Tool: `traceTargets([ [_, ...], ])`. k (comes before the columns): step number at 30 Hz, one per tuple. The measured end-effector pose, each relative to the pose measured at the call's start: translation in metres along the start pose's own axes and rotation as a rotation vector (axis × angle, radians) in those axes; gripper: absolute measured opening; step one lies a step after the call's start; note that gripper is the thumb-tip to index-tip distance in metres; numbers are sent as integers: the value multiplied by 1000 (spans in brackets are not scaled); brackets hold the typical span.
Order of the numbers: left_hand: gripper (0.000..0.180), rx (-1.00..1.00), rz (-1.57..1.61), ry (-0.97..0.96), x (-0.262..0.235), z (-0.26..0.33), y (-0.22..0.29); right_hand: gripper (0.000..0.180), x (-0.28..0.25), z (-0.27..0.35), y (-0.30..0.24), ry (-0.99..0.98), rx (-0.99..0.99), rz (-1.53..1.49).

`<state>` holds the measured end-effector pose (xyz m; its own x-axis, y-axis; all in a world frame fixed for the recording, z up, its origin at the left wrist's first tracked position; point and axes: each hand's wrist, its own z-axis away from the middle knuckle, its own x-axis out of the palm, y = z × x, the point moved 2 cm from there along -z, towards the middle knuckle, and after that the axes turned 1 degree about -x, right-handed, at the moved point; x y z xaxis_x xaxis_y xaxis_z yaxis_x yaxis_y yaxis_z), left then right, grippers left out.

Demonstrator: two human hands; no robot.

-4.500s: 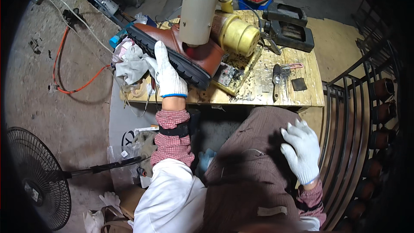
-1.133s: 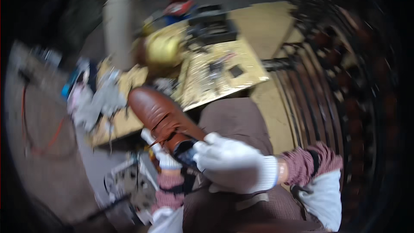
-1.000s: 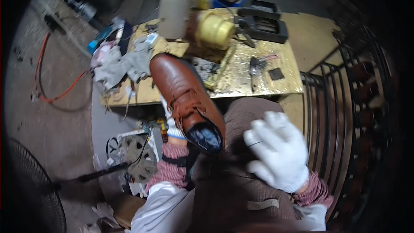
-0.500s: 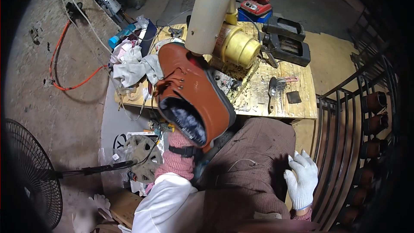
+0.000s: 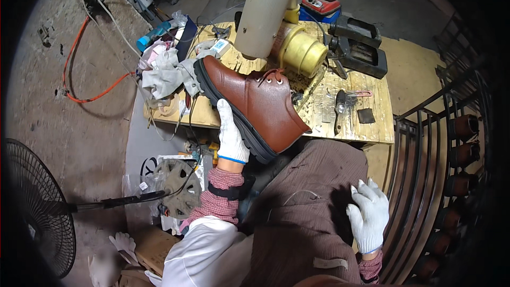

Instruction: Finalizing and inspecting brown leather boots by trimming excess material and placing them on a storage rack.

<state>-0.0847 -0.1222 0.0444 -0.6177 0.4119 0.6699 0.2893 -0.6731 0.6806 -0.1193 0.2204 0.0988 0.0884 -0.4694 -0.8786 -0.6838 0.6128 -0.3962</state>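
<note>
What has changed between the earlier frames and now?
The right hand, on the shoe about a second ago, has let go and moved away to the right. Half a second ago the shoe's opening showed; now it is turned away, with the sole toward the lower left. The left hand still holds it. The brush stayed on the table.

No words are legible; a ringed sign (image 5: 149,167) marks the grey panel (image 5: 137,137).
</note>
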Motion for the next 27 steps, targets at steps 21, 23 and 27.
traceTargets([
  [21, 110, 525, -331, 276, 54, -67, 65, 28, 20, -18, 19, 25, -79, -99],
  [23, 110, 538, -307, 266, 50, -63, 61, 31, 21, -26, 18, 12, -137, -106],
  [27, 94, 554, -199, 310, 29, -40, 58, 39, 22, -44, 4, 11, -227, -114],
])
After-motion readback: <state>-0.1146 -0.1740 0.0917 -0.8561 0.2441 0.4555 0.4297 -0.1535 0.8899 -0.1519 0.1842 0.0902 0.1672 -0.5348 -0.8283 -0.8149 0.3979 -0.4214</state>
